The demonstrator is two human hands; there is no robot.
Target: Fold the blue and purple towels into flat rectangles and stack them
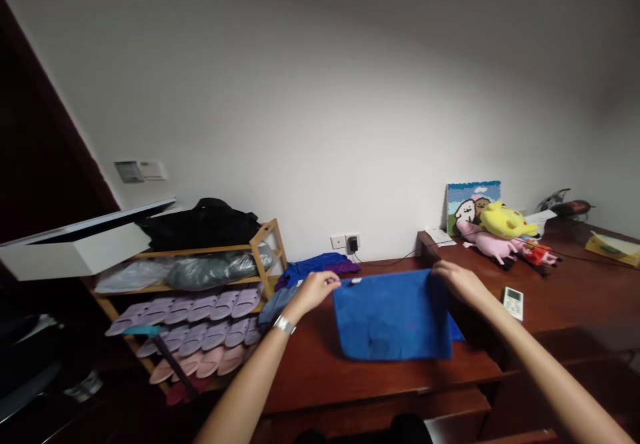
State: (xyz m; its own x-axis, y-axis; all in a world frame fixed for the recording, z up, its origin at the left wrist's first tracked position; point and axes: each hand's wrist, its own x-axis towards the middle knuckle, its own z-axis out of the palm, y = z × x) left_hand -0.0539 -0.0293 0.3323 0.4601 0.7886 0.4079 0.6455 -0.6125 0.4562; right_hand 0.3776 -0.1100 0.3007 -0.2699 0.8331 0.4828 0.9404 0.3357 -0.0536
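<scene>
Reddish-brn wood desk point(305, 381) takes up lower ctr; wood shoe rack point(189, 251) w/ purple slippers point(200, 307) stands to its L. Blue cloth point(395, 317) hangs spread over desk, approx. ctr; can't tell if bottom edge touches. Pink plush point(483, 243) & yellow plush point(506, 221) lie piled at R. L hand point(320, 289) pinches cloth's top L corner, R hand point(459, 284) grips top R corner. White remote point(513, 303) lies R of R hand; tiny white tag point(356, 281) on cloth's top edge nr L hand.

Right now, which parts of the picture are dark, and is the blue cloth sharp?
Head view: the wall is palest around mid-picture and dim along the top; the lower left corner is nearly black. Also head view: the blue cloth looks soft, slightly blurred.
</scene>
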